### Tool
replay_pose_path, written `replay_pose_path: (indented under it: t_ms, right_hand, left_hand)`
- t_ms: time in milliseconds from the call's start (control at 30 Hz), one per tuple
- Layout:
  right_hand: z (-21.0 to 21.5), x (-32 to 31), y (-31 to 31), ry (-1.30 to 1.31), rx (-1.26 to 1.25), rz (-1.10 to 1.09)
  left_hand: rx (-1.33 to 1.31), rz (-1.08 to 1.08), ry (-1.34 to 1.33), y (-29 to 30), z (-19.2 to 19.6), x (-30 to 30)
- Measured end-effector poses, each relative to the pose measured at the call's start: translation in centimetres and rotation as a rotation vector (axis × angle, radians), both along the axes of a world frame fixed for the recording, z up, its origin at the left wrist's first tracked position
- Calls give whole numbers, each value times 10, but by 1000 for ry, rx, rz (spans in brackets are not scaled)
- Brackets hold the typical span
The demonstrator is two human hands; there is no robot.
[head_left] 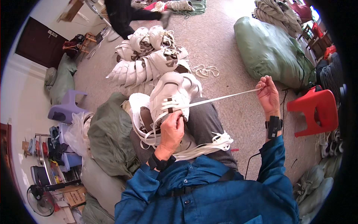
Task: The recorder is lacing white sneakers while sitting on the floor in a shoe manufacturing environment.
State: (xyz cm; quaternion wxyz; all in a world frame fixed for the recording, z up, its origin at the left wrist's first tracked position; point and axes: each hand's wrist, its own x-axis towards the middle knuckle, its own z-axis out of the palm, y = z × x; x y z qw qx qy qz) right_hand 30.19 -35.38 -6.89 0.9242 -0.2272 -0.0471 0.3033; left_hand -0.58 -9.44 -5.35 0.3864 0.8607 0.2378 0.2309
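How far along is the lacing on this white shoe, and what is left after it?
Done, it seems: the pile of white shoes on the floor, though their lacing is too small to confirm. In hand: the left hand steadies the white shoe on the lap while the right hand pulls the flat white lace taut. Left: loose laces on the thigh remain unused.

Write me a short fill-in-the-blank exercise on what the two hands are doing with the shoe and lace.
1. The right hand pulls a flat white lace out to the person's ____ side.
2. The left hand rests on a ____ shoe on the lap.
3. Beside the right wrist stands a ____ plastic stool.

Missing words: right; white; red
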Motion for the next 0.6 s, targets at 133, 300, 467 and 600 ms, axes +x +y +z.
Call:
replay_pose_path:
  t_ms: [133,300,467,600]
  right_hand:
    - [-5,-19,19,-47,-261,2]
    - [-1,-108,84,-265,-492,577]
    - [-5,-155,126,-394,-515,740]
    - [-12,-162,133,-446,-641,654]
  left_hand:
    - [29,11,-38,2,-6,1]
    - [-110,12,94,7,-3,2]
    - [-105,-18,85,9,-8,2]
    - [-66,-38,81,9,-8,1]
